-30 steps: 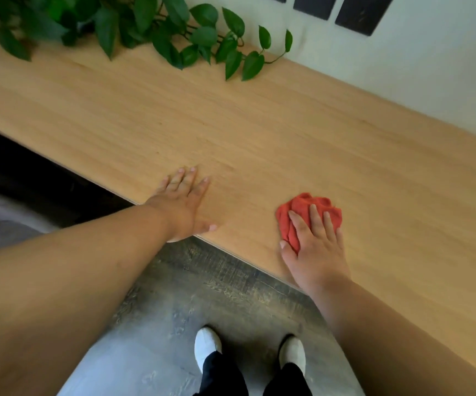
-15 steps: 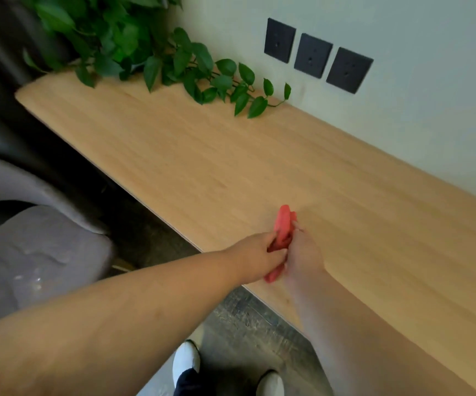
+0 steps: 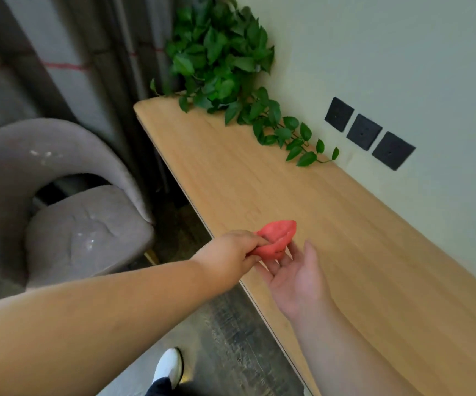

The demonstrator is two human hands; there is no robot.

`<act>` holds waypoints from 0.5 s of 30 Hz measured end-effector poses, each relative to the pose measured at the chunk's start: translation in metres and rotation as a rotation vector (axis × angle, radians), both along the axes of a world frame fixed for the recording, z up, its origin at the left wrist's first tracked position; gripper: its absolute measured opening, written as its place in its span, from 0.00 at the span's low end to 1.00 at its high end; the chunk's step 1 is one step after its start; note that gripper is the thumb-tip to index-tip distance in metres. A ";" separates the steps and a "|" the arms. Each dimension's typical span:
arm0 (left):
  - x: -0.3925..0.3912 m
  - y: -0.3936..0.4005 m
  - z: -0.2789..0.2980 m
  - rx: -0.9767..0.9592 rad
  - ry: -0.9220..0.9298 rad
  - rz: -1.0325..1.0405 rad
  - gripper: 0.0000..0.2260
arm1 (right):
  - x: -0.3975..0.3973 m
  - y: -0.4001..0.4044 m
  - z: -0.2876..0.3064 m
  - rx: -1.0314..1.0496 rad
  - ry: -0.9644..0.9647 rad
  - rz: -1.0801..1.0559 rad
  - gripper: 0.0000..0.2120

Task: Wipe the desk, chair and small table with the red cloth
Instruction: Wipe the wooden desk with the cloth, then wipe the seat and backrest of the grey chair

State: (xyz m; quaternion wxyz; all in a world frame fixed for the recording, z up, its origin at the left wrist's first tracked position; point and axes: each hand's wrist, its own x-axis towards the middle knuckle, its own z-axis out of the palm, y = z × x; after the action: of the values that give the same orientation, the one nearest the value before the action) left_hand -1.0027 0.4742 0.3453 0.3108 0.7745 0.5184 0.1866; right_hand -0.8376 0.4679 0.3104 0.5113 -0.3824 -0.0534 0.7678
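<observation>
The red cloth (image 3: 276, 238) is bunched up just above the front edge of the long wooden desk (image 3: 345, 238). My left hand (image 3: 231, 252) grips its near end with curled fingers. Palm up and with its fingers spread, my right hand (image 3: 294, 270) lies just right of the cloth, fingertips under its lower edge. A grey upholstered chair (image 3: 68, 212) stands left of the desk. No small table shows in this view.
A leafy green plant (image 3: 225, 70) sits at the desk's far end and trails along the wall. Three dark wall plates (image 3: 368, 132) are above the desk. Grey curtains (image 3: 59, 61) hang behind the chair. My white shoe (image 3: 171, 367) is on the dark floor below.
The cloth went from under my right hand into my left hand's grip, and my right hand opened palm up. My view swung left, bringing the chair and curtains into sight.
</observation>
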 end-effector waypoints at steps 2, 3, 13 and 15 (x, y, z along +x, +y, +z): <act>-0.027 -0.018 0.016 0.132 0.074 -0.045 0.16 | -0.021 -0.002 0.018 0.036 -0.018 0.132 0.24; -0.038 -0.026 0.022 0.178 0.114 -0.069 0.17 | -0.032 -0.003 0.025 0.059 -0.050 0.199 0.23; -0.192 -0.085 0.042 0.136 0.041 0.464 0.35 | -0.184 0.001 0.068 0.176 -0.208 0.562 0.16; -0.233 -0.079 0.040 -0.217 -0.357 0.755 0.40 | -0.227 0.005 0.069 0.190 -0.226 0.676 0.17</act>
State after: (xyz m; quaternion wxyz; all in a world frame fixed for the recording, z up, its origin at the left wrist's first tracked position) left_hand -1.2354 0.3954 0.3856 0.3854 0.4489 0.7200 0.3626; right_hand -1.0641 0.4726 0.3795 0.2527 -0.3763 -0.3039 0.8380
